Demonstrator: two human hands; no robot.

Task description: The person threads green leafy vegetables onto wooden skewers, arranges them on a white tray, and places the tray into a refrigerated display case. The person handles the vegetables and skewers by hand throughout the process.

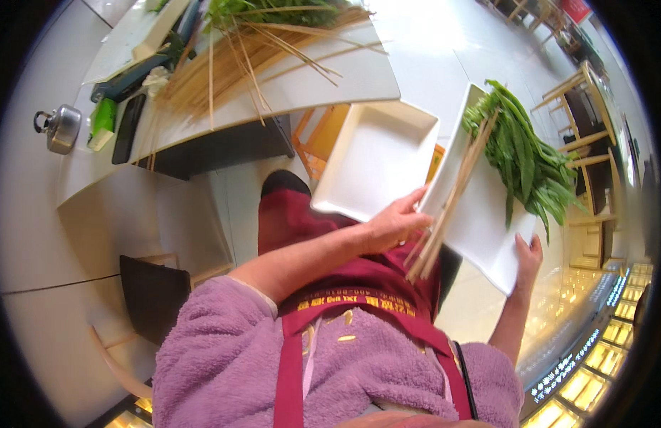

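Note:
Both hands hold a white rectangular tray [477, 224], tilted, at the right of the view. My left hand [400, 222] grips its near left corner; my right hand [528, 254] is on its lower right edge. Green leafy vegetables [523, 155] and several thin wooden skewers [453, 198] lie in it, the skewers sticking out past the rim by my left hand. Just left of it, a second white tray [376, 155] with nothing in it rests beyond my left hand, over the knees. What bears its far side cannot be made out.
On the white table [357, 80] at the upper left lie many wooden skewers [229, 69], leafy greens [277, 10], a black phone-like object [130, 128] and a green packet [102, 123]. A metal kettle [64, 128] is at far left. Chairs [154, 299] stand at lower left and right.

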